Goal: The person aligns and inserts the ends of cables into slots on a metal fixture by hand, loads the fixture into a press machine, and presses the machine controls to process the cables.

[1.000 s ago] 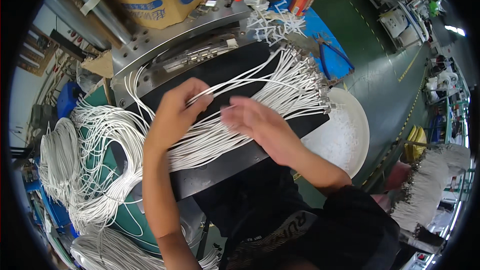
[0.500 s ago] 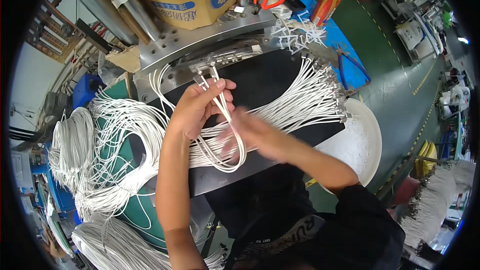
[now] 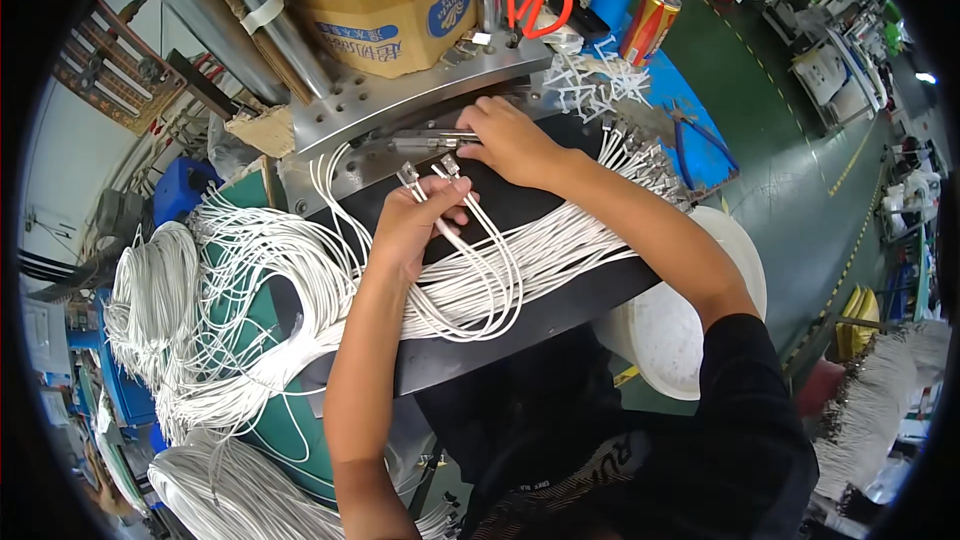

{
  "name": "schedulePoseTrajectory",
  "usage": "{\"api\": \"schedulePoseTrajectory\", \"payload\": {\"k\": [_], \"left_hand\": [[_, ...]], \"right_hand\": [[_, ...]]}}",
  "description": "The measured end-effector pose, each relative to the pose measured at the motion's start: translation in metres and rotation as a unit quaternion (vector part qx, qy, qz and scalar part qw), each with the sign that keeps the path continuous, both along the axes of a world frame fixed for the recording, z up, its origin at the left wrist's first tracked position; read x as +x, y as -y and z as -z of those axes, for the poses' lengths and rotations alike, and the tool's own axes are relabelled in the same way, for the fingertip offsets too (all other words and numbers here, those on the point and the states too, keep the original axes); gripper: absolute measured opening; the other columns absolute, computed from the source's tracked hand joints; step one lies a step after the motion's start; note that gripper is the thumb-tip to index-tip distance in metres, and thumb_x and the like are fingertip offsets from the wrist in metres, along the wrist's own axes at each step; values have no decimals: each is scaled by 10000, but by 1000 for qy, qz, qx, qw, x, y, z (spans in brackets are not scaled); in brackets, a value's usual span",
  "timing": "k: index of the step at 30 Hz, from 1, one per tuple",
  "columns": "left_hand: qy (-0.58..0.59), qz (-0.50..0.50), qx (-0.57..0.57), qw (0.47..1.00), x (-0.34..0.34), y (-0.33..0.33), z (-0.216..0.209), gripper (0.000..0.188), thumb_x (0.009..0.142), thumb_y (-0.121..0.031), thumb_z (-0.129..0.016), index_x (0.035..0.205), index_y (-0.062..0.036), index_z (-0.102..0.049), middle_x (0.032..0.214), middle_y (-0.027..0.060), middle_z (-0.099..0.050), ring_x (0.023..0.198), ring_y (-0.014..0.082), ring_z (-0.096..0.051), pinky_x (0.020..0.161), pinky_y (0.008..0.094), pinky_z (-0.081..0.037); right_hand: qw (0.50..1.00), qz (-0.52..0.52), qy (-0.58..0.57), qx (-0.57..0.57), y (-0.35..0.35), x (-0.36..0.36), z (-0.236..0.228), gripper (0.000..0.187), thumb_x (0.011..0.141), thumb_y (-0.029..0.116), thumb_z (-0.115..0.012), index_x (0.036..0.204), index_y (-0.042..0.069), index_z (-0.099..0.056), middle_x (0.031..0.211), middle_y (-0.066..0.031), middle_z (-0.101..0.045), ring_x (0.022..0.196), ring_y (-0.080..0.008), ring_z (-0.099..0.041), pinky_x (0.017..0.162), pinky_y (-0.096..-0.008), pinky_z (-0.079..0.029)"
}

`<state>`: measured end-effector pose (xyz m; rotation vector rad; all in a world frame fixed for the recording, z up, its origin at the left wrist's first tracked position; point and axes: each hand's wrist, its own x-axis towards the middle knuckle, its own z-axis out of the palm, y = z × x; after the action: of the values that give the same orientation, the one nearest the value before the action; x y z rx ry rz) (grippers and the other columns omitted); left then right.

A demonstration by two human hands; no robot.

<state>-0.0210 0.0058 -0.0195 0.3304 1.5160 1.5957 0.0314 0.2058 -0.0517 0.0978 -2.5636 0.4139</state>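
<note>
My left hand point(image 3: 420, 225) is closed around white cables point(image 3: 508, 275), whose metal connector ends point(image 3: 450, 168) stick up past the thumb. The cables loop down and to the right below that hand. Farther up, my right hand point(image 3: 510, 143) has its thumb and fingers around the right end of a narrow metal fixture point(image 3: 425, 139), which lies in front of the steel press base point(image 3: 370, 105). Under both hands a thick bundle of white cables point(image 3: 590, 235) crosses the black work surface point(image 3: 540, 210), its connector ends fanned out at the right.
Coiled cables point(image 3: 155, 290) lie at the left. Orange-handled scissors point(image 3: 540, 2) and a cardboard box point(image 3: 400, 30) stand at the back. White plastic pieces point(image 3: 600, 80), a drink can point(image 3: 652, 28) and pliers point(image 3: 700, 140) are back right. A white tub point(image 3: 668, 345) sits below right.
My right hand has moved up and left from the cable loop to the metal fixture. My left hand, still holding the cables, has shifted slightly right and down.
</note>
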Motion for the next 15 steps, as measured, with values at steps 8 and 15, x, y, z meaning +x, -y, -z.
{"api": "schedulePoseTrajectory", "payload": {"k": [8,15], "left_hand": [[-40,129,-61,989,11,-8,-7,276,844,-189,-713,993,41,-681,796,68,-688,479,49,-430,429,204,-299],[-50,100,-87,990,10,-7,-4,150,824,-142,-705,821,8,-706,733,44,-663,469,60,-443,418,215,-302]], "right_hand": [[732,37,259,-629,8,35,-29,309,874,239,-700,1051,-3,-627,872,-65,-683,739,-108,-600,633,-262,-460],[723,-17,209,-658,17,37,-20,315,888,259,-690,1129,62,-643,963,-19,-692,772,-57,-576,602,-206,-421]]}}
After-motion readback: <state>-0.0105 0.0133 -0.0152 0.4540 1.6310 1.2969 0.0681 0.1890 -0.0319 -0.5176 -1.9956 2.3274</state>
